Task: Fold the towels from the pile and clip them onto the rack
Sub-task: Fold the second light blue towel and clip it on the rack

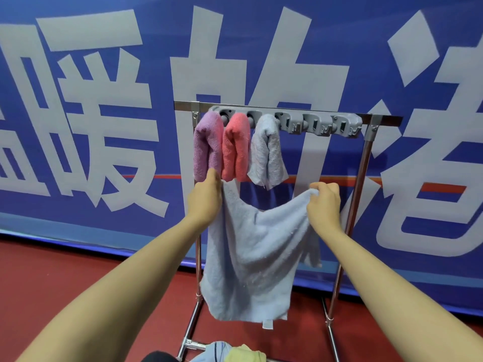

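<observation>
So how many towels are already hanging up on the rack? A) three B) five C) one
A: three folded towels hang from the grey clip bar, a purple towel, a pink towel and a pale grey-blue towel; the clips further right hold nothing.

Both arms outstretched, left hand (205,198) and right hand (324,205) raised, fingers curled, pinching

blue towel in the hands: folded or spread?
Spread. The light blue towel hangs open in one layer, left hand and right hand gripping its top corners.
</observation>
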The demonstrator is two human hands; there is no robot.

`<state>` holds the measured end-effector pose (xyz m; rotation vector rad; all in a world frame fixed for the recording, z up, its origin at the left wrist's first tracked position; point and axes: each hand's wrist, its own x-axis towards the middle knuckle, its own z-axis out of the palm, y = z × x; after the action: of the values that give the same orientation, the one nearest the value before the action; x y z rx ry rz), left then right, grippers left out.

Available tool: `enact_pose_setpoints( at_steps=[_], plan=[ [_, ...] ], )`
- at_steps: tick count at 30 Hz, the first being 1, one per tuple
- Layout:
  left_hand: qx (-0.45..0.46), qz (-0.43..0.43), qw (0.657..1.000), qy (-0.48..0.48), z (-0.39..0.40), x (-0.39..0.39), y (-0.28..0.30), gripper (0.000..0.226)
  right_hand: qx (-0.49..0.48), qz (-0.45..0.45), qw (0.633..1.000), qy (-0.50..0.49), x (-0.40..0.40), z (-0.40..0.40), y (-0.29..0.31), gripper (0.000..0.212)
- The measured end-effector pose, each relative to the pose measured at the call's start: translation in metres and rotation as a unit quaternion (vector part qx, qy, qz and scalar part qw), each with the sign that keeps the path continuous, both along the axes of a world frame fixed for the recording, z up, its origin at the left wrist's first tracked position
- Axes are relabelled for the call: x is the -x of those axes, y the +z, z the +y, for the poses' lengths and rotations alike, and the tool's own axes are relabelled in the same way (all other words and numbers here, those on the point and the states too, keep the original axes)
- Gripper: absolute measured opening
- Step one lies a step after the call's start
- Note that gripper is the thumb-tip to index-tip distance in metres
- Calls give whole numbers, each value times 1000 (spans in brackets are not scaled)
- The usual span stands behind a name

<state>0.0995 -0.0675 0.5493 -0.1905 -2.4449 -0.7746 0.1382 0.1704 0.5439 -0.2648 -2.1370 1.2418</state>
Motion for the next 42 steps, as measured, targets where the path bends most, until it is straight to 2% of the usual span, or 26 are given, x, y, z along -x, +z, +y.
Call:
enact_pose_setpoints(
  at_steps=[3, 5, 7, 12, 17, 21, 26, 30, 34, 38, 42],
  plan=[
    [-115, 9, 992, -45, -1, 0, 0, 12, 19, 11, 1000, 4, 2, 3, 0, 22],
    [-158, 16, 981, -108, 5, -3, 2, 26, -46, 37, 998, 10, 0, 0, 1, 21],
    [-166, 22, 973, -159, 15, -6, 2, 36, -75, 64, 995, 27, 1, -6, 3, 21],
    [-121, 21, 969, -216, 42, -10, -3, 30, -21, 88, 992, 92, 4, -21, 16, 15],
    [-15, -2, 979, -203, 64, -18, -4, 37, 61, 77, 973, 209, 2, -32, 28, 20],
    [-33, -8, 980, -194, 73, -20, 0, 19, 64, 43, 967, 243, 3, -35, 23, 21],
    [-36, -8, 988, -152, 71, -20, 4, 25, 105, 28, 959, 263, 0, -28, 15, 30],
    [-73, -4, 989, -131, 72, -18, 10, 19, 150, 1, 958, 244, -2, -30, -7, 35],
    [-86, 3, 990, -111, 69, -15, 15, 25, 99, -23, 971, 216, -1, -34, -25, 31],
    [-100, 6, 991, -84, 63, -11, 20, 25, -4, -21, 978, 209, 2, -39, -27, 12],
    [-89, 7, 993, -82, 57, -7, 24, 23, -114, -14, 977, 178, 9, -48, -21, 34]
  ],
)
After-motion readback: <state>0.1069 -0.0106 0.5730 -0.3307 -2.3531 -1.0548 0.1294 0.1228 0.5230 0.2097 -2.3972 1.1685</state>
